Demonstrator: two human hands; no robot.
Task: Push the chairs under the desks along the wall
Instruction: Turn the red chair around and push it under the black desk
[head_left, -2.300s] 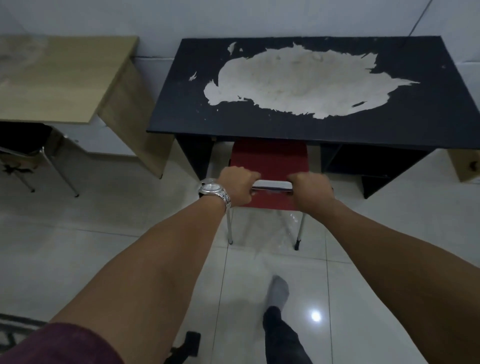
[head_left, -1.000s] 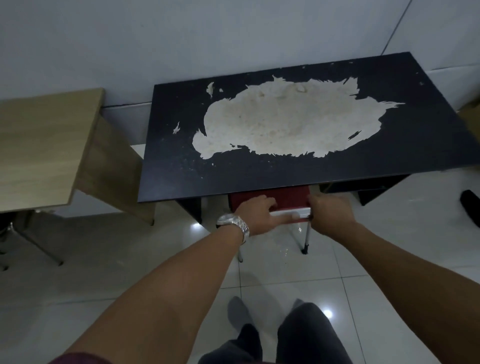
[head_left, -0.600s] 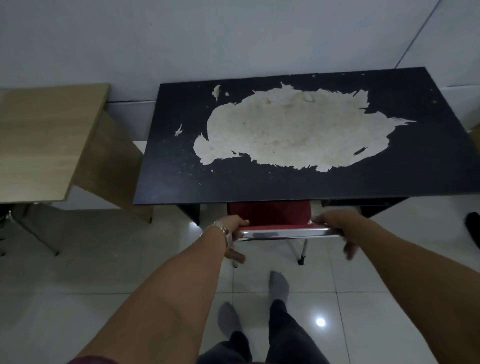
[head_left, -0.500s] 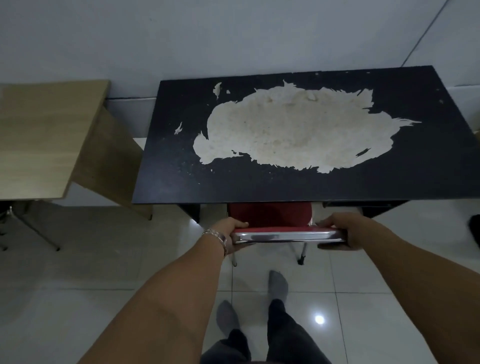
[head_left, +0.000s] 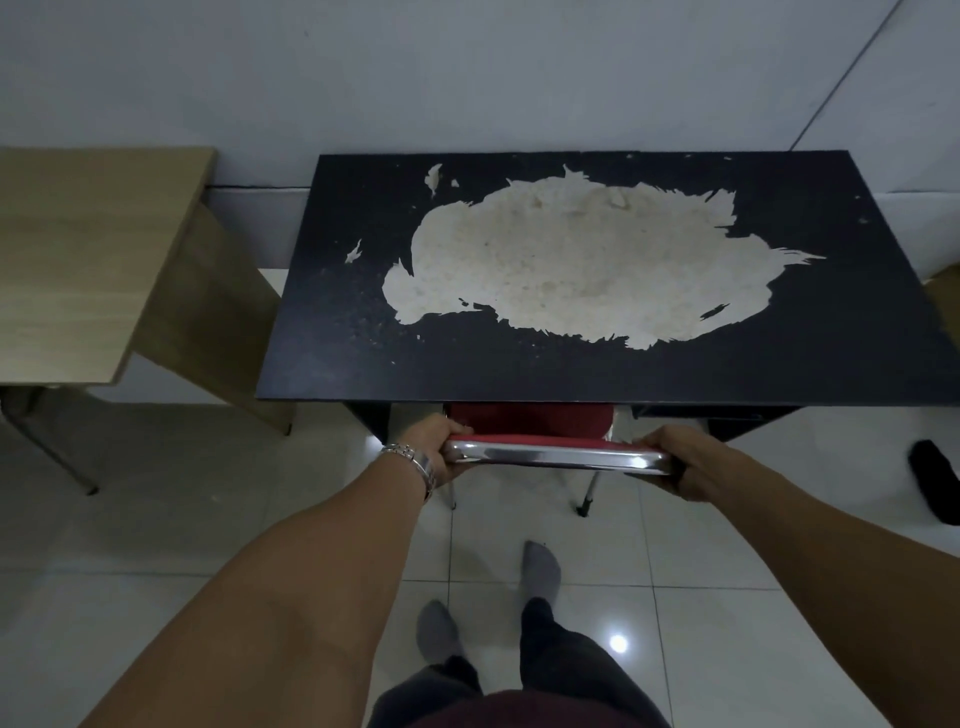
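Note:
A red chair (head_left: 530, 422) with a chrome top rail (head_left: 556, 457) stands at the front edge of a black desk (head_left: 332, 332) whose top has a large worn pale patch. Most of the seat is hidden under the desktop. My left hand (head_left: 439, 447), with a metal watch on the wrist, grips the left end of the rail. My right hand (head_left: 680, 460) grips the right end. Two chrome legs reach the tiles below the rail.
A light wooden desk (head_left: 88, 260) stands to the left against the same wall, with metal chair legs (head_left: 52, 447) showing under it. A dark shoe-like object (head_left: 935, 483) lies on the floor at the right. My socked feet (head_left: 540, 571) are on white tiles behind the chair.
The chair has gone further under the black desk, and I have stepped closer. Both hands shifted from the rail's middle out to its two ends.

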